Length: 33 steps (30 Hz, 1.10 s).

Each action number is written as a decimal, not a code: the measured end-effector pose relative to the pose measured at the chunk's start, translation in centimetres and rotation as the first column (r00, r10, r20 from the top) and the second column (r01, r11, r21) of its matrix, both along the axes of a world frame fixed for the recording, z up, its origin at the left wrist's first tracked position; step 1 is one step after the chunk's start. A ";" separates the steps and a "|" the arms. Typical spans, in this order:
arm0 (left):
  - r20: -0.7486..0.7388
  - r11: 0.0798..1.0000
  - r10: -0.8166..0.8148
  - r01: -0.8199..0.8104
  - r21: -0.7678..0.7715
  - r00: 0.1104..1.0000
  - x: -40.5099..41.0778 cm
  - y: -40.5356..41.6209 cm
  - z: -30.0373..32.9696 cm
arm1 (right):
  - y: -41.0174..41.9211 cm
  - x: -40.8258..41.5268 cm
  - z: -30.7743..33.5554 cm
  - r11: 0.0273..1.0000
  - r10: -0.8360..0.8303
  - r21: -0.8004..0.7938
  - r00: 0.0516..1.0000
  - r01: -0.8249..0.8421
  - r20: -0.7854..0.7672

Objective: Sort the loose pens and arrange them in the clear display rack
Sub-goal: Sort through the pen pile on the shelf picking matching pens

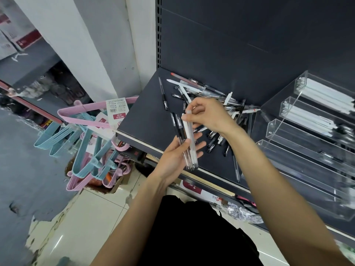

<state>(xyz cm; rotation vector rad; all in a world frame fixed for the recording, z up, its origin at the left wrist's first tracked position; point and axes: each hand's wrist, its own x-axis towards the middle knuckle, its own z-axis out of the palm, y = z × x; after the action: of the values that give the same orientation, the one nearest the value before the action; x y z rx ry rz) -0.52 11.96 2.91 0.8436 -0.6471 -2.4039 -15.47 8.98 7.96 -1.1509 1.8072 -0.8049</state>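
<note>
Gripping a bundle of pens (pixel 187 150) upright over the shelf (pixel 149 112), the left hand (pixel 176 154) curls around them, caps farthest away; the right hand (pixel 209 116) pinches the white pen's (pixel 189 131) top, rack (pixel 307 135) to the right.

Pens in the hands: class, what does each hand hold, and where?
The left hand holds a bundle of pens around its lower half; the right hand pinches the white pen's top end.

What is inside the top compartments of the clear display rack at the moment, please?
The upper tiers of the clear display rack hold rows of white pens lying lengthwise. Blur and glare hide what the lower tiers hold.
</note>
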 end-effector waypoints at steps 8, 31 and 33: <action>-0.006 0.999 -0.031 0.031 -0.012 1.000 -3.2 1.6 1.5 | 4.1 -2.3 -0.1 0.987 -0.114 -0.126 0.988 0.100 -0.106; 0.463 0.926 0.076 0.109 -0.360 0.883 -21.1 20.6 2.3 | 32.2 -17.5 -1.8 0.942 -0.300 -0.168 0.953 0.290 -0.041; 0.449 0.941 0.066 0.095 -0.326 0.891 -20.9 21.1 1.8 | 32.3 -17.8 -2.3 0.967 -0.239 -0.130 0.953 0.217 -0.188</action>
<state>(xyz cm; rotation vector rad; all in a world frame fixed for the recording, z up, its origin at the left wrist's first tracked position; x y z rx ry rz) -21.40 33.08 4.74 1.2571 -1.2126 -2.0182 -33.27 41.25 5.69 -1.1390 2.1168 -0.9583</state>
